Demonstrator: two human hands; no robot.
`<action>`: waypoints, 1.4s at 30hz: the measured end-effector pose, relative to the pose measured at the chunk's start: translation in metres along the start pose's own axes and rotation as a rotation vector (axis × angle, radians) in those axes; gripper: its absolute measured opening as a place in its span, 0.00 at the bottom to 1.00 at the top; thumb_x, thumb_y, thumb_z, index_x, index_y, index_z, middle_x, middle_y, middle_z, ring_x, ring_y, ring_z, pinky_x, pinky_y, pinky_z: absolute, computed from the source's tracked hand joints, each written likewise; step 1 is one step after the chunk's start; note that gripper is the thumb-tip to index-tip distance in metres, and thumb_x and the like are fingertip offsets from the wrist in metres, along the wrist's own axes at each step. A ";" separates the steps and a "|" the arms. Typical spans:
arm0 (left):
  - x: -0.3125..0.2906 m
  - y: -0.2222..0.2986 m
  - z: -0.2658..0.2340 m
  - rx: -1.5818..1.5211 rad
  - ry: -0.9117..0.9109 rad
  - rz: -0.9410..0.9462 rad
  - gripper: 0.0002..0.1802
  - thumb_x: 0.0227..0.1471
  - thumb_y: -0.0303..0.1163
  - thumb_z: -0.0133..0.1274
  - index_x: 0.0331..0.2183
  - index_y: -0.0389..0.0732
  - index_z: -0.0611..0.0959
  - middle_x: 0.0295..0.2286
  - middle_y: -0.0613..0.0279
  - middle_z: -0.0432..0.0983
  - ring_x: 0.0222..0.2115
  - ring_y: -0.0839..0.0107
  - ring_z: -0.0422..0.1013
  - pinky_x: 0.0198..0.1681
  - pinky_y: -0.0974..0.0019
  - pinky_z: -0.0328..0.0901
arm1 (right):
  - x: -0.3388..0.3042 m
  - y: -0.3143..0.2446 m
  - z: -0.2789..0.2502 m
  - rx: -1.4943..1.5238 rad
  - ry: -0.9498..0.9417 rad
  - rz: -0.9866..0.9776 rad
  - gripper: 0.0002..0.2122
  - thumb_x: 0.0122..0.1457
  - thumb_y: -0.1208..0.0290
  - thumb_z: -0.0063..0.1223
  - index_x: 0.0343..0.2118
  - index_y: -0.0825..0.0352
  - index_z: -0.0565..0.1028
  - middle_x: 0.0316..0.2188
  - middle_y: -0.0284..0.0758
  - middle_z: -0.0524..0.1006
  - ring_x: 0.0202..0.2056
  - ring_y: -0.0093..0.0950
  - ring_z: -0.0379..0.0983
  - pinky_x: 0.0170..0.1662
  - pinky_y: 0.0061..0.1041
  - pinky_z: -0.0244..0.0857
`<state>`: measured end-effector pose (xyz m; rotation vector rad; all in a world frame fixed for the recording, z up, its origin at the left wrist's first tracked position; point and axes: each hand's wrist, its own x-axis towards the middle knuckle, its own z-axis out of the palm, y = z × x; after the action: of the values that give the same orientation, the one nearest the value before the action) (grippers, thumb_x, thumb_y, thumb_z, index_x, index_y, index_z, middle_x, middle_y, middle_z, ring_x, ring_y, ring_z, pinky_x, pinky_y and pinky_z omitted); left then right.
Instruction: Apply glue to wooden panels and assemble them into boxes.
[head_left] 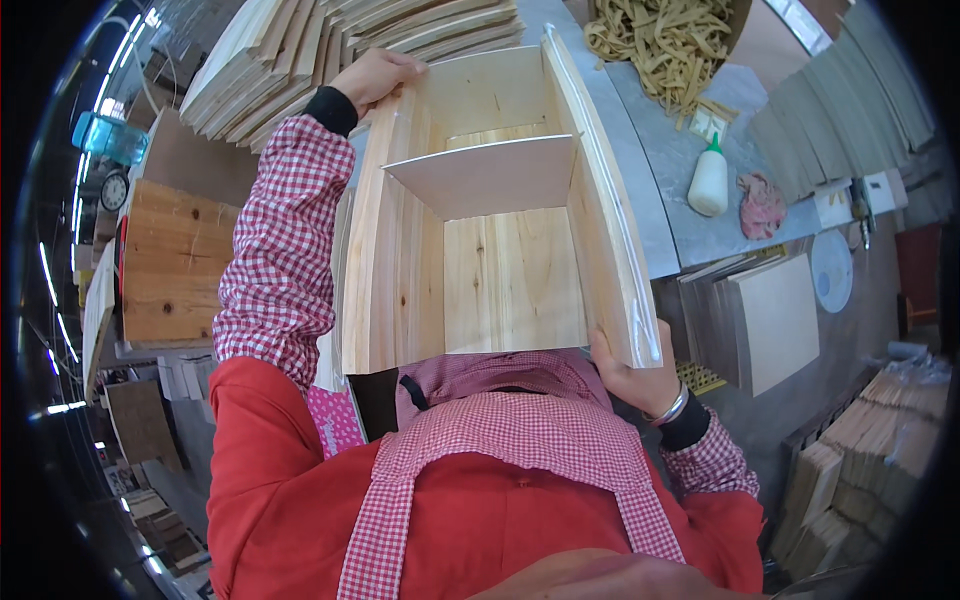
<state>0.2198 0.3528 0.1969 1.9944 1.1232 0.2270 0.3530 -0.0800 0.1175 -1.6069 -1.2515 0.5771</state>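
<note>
A pale wooden box frame (515,275) lies before me, its near end at my lap. A thin divider (490,175) crosses it, splitting the inside into a small far compartment and a larger near one. Along the top edge of its right side runs a glossy white bead of glue (615,200). My left hand (375,77) is closed on the far left corner of the frame. At the near right corner, my right hand (640,375) grips the side wall, thumb inside and its other fingers hidden beneath.
Stacked wooden boards (290,60) stand at the far left. On the grey table to the right are a white glue bottle (709,180) with a green tip, a pink rag (762,205) and a heap of tan rubber strips (660,45). Panels (770,320) stand below the table's edge.
</note>
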 end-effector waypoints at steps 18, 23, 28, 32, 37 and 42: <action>-0.073 -0.037 0.027 -0.174 0.082 0.286 0.26 0.53 0.44 0.56 0.49 0.39 0.77 0.45 0.58 0.70 0.47 0.69 0.65 0.50 0.67 0.61 | -0.007 -0.020 -0.024 -0.287 -0.310 -0.223 0.19 0.51 0.76 0.53 0.47 0.73 0.68 0.39 0.48 0.73 0.40 0.41 0.74 0.42 0.29 0.68; -0.127 -0.038 0.034 0.046 0.026 0.347 0.34 0.47 0.51 0.60 0.52 0.43 0.75 0.59 0.51 0.53 0.58 0.57 0.56 0.59 0.60 0.53 | 0.035 -0.004 -0.029 0.059 -0.094 0.052 0.21 0.64 0.67 0.39 0.57 0.71 0.62 0.52 0.42 0.70 0.46 0.25 0.70 0.50 0.29 0.62; -0.133 -0.038 0.044 0.168 0.112 0.385 0.42 0.38 0.56 0.65 0.51 0.42 0.75 0.57 0.44 0.53 0.52 0.50 0.63 0.48 0.59 0.65 | 0.083 0.017 0.001 0.340 -0.112 0.122 0.27 0.66 0.52 0.30 0.56 0.72 0.63 0.50 0.40 0.71 0.44 0.23 0.69 0.50 0.24 0.61; -0.147 -0.034 0.056 0.095 0.135 0.305 0.44 0.39 0.59 0.63 0.53 0.42 0.73 0.61 0.46 0.47 0.60 0.53 0.51 0.61 0.58 0.50 | 0.094 0.019 0.003 0.464 -0.265 0.240 0.29 0.66 0.50 0.30 0.56 0.72 0.64 0.50 0.39 0.71 0.45 0.23 0.69 0.51 0.24 0.60; -0.166 -0.049 0.041 0.068 0.102 0.262 0.50 0.42 0.65 0.56 0.56 0.39 0.68 0.59 0.45 0.54 0.60 0.55 0.52 0.60 0.58 0.51 | 0.086 0.029 0.016 0.561 -0.156 0.328 0.28 0.64 0.48 0.37 0.55 0.69 0.65 0.48 0.37 0.72 0.44 0.25 0.70 0.49 0.24 0.63; -0.195 -0.043 0.051 -0.681 0.190 0.167 0.38 0.47 0.60 0.56 0.46 0.35 0.76 0.52 0.51 0.65 0.52 0.61 0.63 0.50 0.58 0.62 | 0.068 0.048 -0.009 0.693 -0.206 0.311 0.26 0.66 0.50 0.35 0.58 0.66 0.62 0.52 0.36 0.69 0.49 0.27 0.67 0.54 0.28 0.62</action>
<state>0.1038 0.1835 0.1761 1.4664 0.8355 0.7880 0.4060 -0.0213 0.0917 -1.1643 -0.8023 1.2443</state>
